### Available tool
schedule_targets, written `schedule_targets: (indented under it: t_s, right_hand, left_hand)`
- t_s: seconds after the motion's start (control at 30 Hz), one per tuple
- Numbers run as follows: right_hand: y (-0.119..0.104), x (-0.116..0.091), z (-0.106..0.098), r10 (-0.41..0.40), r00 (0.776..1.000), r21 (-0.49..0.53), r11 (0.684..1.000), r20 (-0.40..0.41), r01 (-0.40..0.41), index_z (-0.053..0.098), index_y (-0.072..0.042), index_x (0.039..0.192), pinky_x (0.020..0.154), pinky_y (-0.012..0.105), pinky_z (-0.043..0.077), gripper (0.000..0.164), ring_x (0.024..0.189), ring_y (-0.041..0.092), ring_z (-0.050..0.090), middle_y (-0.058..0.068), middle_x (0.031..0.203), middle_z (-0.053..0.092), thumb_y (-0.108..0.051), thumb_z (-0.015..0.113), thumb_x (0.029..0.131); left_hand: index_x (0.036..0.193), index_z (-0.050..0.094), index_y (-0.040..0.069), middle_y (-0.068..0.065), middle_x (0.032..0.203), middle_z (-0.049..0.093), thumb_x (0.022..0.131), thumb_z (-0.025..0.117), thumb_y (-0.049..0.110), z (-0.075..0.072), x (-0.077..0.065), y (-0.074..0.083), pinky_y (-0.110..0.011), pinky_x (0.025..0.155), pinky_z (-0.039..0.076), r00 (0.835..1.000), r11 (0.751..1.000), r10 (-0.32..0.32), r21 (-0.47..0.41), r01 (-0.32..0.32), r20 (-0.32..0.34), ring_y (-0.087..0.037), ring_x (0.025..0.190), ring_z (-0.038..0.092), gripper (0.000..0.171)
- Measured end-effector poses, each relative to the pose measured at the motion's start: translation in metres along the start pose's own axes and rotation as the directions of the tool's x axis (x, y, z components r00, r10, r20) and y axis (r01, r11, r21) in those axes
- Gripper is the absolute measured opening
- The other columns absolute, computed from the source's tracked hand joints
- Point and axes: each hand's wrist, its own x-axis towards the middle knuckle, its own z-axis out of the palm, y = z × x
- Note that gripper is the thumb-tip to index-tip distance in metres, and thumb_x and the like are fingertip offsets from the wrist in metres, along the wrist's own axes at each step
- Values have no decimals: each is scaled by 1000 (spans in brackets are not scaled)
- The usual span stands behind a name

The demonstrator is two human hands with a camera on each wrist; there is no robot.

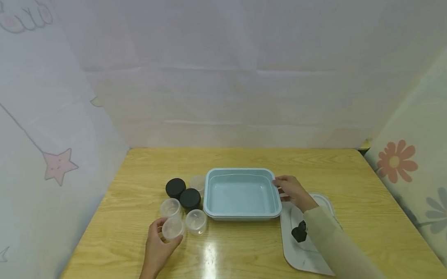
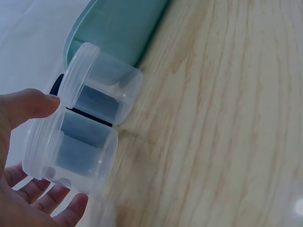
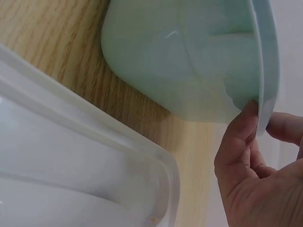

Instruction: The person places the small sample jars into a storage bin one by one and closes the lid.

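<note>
Progress, as we judge it: early. Our blue basin [image 1: 244, 194] is mid-table with nothing on its visible floor; every cup we can see is outside it, to the left. Both hands are busy. Our left hand [image 1: 157, 245] grips the nearest clear cup [image 1: 173, 228], thumb on one side, fingers curled round the other; can't tell whether its base is off the table. Our right hand [image 1: 293, 190] pinches the basin's right rim between thumb and fingers. No hand is on three other clear cups [image 1: 196, 221] or the two black round pieces [image 1: 190, 198] bunched among them. A black angular piece [image 1: 299, 232] lies on the white tray [image 1: 297, 254] to the right, by the sleeve [image 1: 334, 242]; we can't identify it.

Materials: basin looks like glossy plastic, rounded rectangle, sloped walls, thick lip; a second edge shows underneath, maybe a stacked twin. Cups: translucent, likely plastic, short cylinders with a ridged collar. Black pieces: flat-topped, dull. Tray: raised rim, marble-like grey streaks. Table [image 1: 116, 250]: yellowish wood grain, glare in front of the basin.
</note>
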Motion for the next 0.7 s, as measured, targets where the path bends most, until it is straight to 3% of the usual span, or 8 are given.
schedule_targets:
  t_s: [0.23,0.47,0.7]
  right_hand:
    - [3,-1,1,-9,1000,12,1000,-10,9,40,6,137,70,30,53,47,93,22,59,20,123,54,-20,48,99]
    - [2,-2,3,0,1000,13,1000,-19,0,41,5,136,70,30,53,45,96,24,58,17,119,56,-21,48,99]
    - [2,-4,3,3,1000,29,1000,-25,-3,43,5,135,69,30,52,43,93,23,58,15,113,58,-20,48,99]
  left_hand:
    - [128,46,-6,-19,118,49,71,82,9,-6,0,6,-23,76,48,998,998,46,48,-44,-38,-27,104,48,69]
    - [130,47,-3,-16,118,49,72,81,9,-11,2,18,-21,77,48,999,998,36,58,-35,-25,-23,104,46,68]
    - [129,48,-4,-16,116,50,73,80,9,-17,4,29,-23,77,48,995,992,92,86,-88,-44,-21,101,45,66]
